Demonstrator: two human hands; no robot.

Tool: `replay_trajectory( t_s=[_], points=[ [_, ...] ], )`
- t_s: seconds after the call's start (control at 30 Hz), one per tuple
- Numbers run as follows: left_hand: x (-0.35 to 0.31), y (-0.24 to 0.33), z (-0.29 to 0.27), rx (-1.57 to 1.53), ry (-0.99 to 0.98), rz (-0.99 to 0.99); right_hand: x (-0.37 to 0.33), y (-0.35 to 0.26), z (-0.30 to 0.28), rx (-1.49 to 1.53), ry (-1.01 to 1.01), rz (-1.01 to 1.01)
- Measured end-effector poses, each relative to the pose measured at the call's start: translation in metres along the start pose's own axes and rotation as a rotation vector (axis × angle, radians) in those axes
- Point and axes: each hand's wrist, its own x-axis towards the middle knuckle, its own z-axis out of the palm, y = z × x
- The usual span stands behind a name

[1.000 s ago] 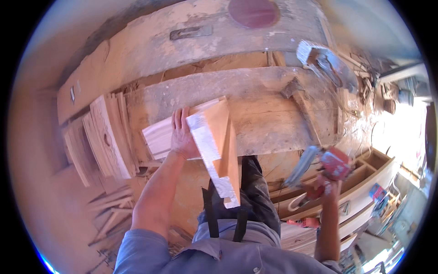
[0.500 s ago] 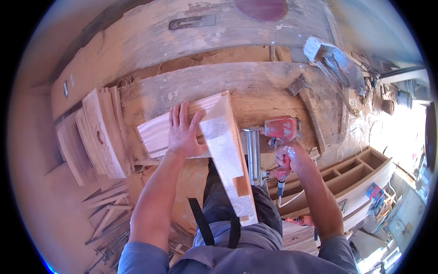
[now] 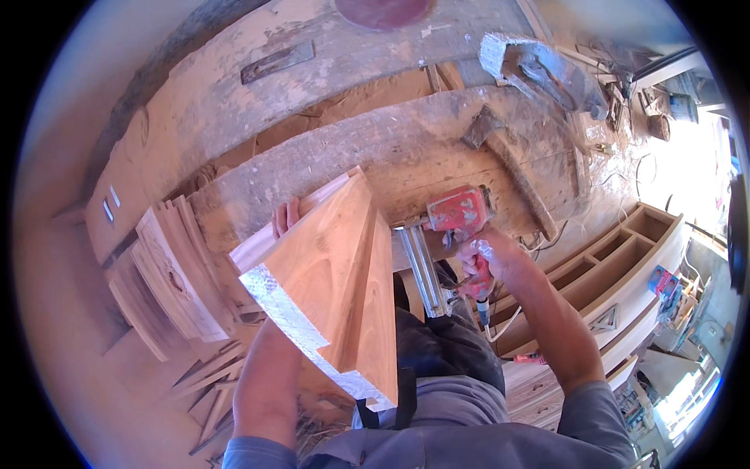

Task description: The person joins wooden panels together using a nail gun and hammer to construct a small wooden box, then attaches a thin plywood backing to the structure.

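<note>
My right hand [image 3: 484, 254] is closed round the grip of a red nail gun [image 3: 458, 213]. Its silver magazine [image 3: 423, 270] points down toward my lap, and an air hose joins the grip's lower end. Left of the gun is an assembly of joined boards, with a smooth, notched board [image 3: 332, 273] tilted up toward me. Its cut edge is pale and rough. Behind it shows part of a paler grooved board [image 3: 258, 244]. My left hand [image 3: 287, 216] holds the assembly from behind; only some fingertips show, and the rest is hidden by the notched board.
A worn workbench [image 3: 375, 129] spans the far side, with a hammer-like tool [image 3: 516, 176] on it and a whitish open container [image 3: 539, 74] behind. Carved panels [image 3: 176, 270] lean at left above scrap sticks [image 3: 211, 391]. A compartmented wooden frame [image 3: 617, 266] lies at right.
The joined boards have turned, so the notched board's broad face shows and covers most of my left hand. The nail gun has shifted slightly left in view. My head view has turned somewhat.
</note>
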Motion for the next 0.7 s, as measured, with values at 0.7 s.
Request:
replay_trajectory(
  t_s=[0.7],
  points=[
    [0.001,-0.01,-0.006,0.143,-0.116,0.153,0.003,-0.025,0.0,0.017,-0.01,0.027]
  ],
)
